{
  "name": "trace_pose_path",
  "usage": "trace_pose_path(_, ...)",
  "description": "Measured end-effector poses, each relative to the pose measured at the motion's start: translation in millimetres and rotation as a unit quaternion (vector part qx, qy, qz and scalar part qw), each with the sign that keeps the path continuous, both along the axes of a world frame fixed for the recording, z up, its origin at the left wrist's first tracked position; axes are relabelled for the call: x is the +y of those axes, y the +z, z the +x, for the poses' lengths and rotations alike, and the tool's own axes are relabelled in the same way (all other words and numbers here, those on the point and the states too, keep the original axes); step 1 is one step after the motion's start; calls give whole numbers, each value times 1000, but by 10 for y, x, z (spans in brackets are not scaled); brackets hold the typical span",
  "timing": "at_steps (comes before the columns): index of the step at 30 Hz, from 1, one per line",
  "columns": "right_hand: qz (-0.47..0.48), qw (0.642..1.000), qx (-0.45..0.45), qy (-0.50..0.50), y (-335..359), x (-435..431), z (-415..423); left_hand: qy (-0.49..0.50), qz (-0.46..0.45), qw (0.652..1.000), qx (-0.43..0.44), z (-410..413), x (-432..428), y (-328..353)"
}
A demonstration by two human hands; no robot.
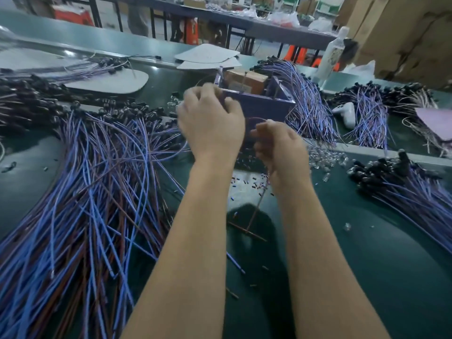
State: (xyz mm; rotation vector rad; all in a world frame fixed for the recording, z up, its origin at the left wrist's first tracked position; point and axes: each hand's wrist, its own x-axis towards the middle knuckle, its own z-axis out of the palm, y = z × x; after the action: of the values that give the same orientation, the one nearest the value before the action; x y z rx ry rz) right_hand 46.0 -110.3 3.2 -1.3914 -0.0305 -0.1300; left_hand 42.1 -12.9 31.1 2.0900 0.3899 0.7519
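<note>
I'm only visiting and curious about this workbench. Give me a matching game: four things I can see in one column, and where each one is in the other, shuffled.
Things
1. heap of blue and red wires
2. purple box
3. white bottle
4. thin red wire

Places
A. upright at the far right
B. pinched by left hand and right hand
C. spread over the green mat, left side
D. just behind the hands, brown carton inside

Pairs: 1-C, 2-D, 3-A, 4-B
</note>
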Motion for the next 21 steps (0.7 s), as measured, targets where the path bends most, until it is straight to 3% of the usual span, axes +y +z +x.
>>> trace_pose_path(2,37,999,8,3,-7,-244,-26,3,74,982,175,73,111,-110)
trace_pose_path(4,53,998,21,2,-58,-395,-44,-51,55,959,274,76,129,-180)
trace_pose_path(7,83,993,56,-57,-132,-470,-38,-93,43,959,265,88,99,-271)
trace_pose_path(12,194,958,89,-191,-163,-646,9,-39,100,962,251,55,105,-187)
trace_pose_path(14,230,947,101,-201,-190,-679,9,-76,96,955,270,82,105,-205)
trace_pose_path(18,233,954,82,-171,-209,-631,-2,-204,128,907,346,93,-73,-337)
trace_pose_path(21,216,960,73,-162,-212,-607,0,-222,103,900,359,104,-173,-423)
